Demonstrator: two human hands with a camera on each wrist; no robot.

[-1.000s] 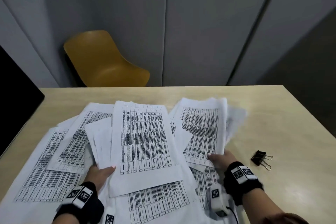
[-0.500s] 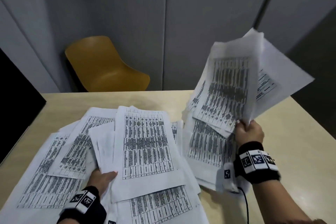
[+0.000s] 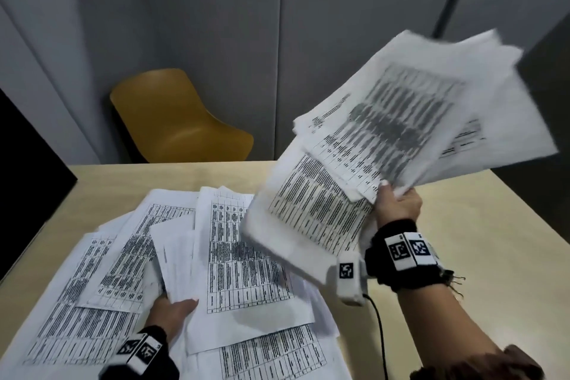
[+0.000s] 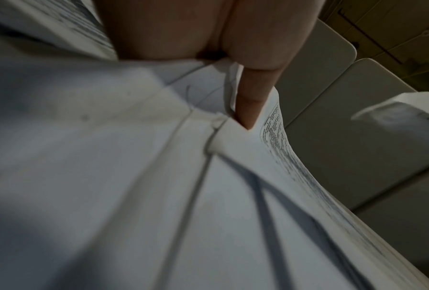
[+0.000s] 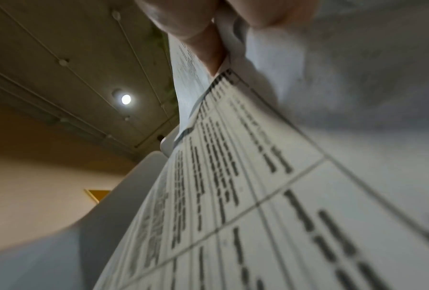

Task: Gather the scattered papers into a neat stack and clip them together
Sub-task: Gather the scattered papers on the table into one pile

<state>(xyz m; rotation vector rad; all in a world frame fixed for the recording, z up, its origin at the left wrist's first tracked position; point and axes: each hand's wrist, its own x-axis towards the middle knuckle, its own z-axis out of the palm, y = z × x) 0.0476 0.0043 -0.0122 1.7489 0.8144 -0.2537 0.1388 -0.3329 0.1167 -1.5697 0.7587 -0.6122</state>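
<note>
My right hand [image 3: 398, 200] pinches a fanned bundle of printed sheets [image 3: 401, 120] by its lower edge, raised off the table and tilted right. In the right wrist view the thumb [image 5: 203, 45] presses on that bundle [image 5: 282, 196]. More printed papers [image 3: 243, 256] lie overlapping on the table's left half. My left hand [image 3: 172, 313] lies among them at the near edge, with its fingers slid under loose sheets. A straight finger [image 4: 253, 98] tucks beneath a sheet [image 4: 133, 176] in the left wrist view. A black binder clip [image 3: 456, 279] peeks out behind my right wrist, mostly hidden.
The pale wooden table [image 3: 493, 241] shows bare wood on its right side. A yellow chair [image 3: 179, 120] stands beyond the far edge against grey wall panels. A black panel [image 3: 27, 163] borders the table's left. A thin cable [image 3: 381, 333] hangs from my right wrist.
My right hand took hold of the right-hand sheets and lifted them up and to the right, off the table. The left hand has stayed in place among the papers.
</note>
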